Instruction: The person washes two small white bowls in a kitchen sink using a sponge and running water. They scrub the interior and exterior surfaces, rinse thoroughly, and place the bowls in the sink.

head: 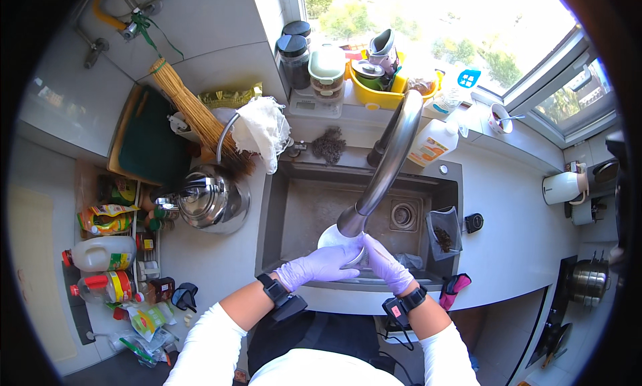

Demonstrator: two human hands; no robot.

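Observation:
A white bowl (328, 236) is held over the front part of the dark sink (311, 205), right under the spout of the metal faucet (383, 175). The spout hides part of the bowl. My left hand (321, 265), in a purple glove, lies along the near side of the bowl with its thumb and fingers against it. Also gloved in purple, my right hand (386, 266) grips the bowl's right side, fingers pointing up by the spout. Beneath the hands lies a crumpled clear plastic piece (409, 260) at the sink's front.
A mesh strainer bag (444, 234) with dark scraps hangs at the sink's right wall. Left of the sink stands a steel kettle (208, 198). Behind the faucet are a white jug (434, 141) and a yellow basin (376, 99). A steel-wool scourer (329, 146) rests on the back ledge.

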